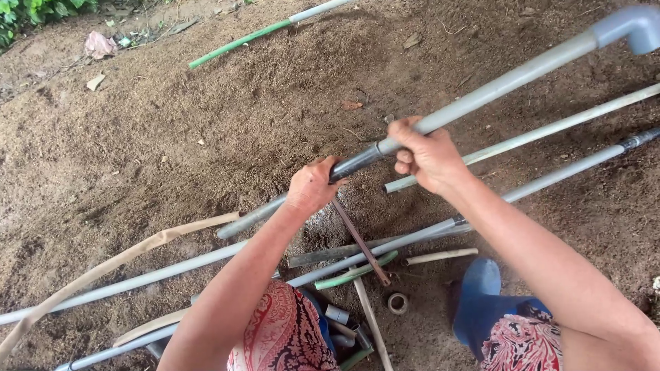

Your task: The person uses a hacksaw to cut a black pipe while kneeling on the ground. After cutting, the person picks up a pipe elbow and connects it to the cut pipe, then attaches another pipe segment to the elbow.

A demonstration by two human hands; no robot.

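My left hand (313,184) grips the lower part of a long grey plastic pipe (509,81), just below a dark joint section (357,162). My right hand (425,152) holds the same pipe just above that joint. The pipe slants up to the right and ends in a grey elbow fitting (636,27). A thin rusty rod (361,242) runs down from under my left hand toward the ground.
Several grey, white and green pipes (550,180) lie on brown dirt. A small ring (397,302) and short pipe offcuts (338,315) sit by my knees. A blue rubber boot (481,295) is on my right foot. A green pipe (237,42) lies far off.
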